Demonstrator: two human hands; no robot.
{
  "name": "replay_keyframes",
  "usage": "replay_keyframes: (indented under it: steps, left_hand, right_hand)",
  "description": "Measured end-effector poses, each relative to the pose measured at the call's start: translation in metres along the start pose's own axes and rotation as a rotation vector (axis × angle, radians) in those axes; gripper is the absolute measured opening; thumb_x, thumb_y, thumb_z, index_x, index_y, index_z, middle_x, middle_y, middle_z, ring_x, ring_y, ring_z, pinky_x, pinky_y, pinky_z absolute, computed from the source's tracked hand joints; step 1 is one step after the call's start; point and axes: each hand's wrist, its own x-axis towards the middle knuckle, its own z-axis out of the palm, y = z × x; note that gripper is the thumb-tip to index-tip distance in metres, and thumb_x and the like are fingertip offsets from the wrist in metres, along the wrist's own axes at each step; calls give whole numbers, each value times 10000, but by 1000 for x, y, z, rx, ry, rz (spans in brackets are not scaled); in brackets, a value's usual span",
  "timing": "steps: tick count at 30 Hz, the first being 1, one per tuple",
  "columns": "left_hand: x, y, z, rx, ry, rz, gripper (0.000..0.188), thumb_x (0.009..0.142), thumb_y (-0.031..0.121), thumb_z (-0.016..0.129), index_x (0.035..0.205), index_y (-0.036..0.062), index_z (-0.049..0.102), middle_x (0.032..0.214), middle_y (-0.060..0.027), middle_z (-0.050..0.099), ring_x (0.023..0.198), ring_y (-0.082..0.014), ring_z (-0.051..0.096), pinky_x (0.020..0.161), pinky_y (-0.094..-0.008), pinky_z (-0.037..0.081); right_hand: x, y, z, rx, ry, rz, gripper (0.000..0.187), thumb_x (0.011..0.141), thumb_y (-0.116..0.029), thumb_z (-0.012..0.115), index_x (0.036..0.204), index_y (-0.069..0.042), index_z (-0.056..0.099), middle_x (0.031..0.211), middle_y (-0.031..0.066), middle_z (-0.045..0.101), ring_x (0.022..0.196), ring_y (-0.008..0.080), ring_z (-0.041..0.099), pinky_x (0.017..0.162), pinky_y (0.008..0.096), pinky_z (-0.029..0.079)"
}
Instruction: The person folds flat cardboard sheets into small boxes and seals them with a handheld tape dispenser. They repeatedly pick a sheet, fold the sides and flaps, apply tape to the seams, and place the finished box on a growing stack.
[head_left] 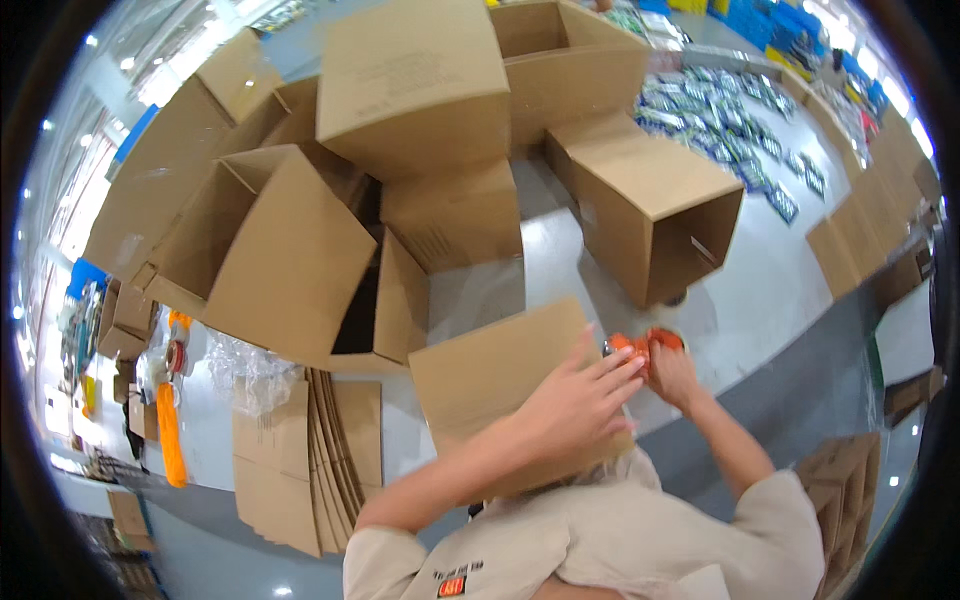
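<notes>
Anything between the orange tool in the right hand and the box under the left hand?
Yes: the fingers of the left hand reach past the right edge of the box, overlapping the orange tool in the right hand. Nothing else visible intervenes; I can't tell whether tool and box touch.

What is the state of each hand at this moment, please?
Left hand: open, fingers extended, over the nearest cardboard box.
Right hand: closed, holding an orange tool.
</notes>
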Motion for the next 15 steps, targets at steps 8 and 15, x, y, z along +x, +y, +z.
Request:
replay_keyframes:
  steps: [8,15]
  left_hand:
    - [-162,6,33,-1285,866,-1350,656,1050,385,445,1522,-33,263,1577,-176,302,1428,-266,332,1151,-401,304]
    - [-162,42,36,-1635,644,-1045,864,1011,525,453,1578,3,65,1652,-152,80,1526,-288,59,1220,-406,105]
  right_hand:
    - [9,-98,-31,1340,-29,284,657,995,-497,505,1450,-28,435,1353,141,565,1235,268,539,1038,377,419]
    - [-3,-96,-63,1884,-146,147,793,1003,-665,305,1503,-54,371,1436,95,500,1319,226,465,1100,372,381]
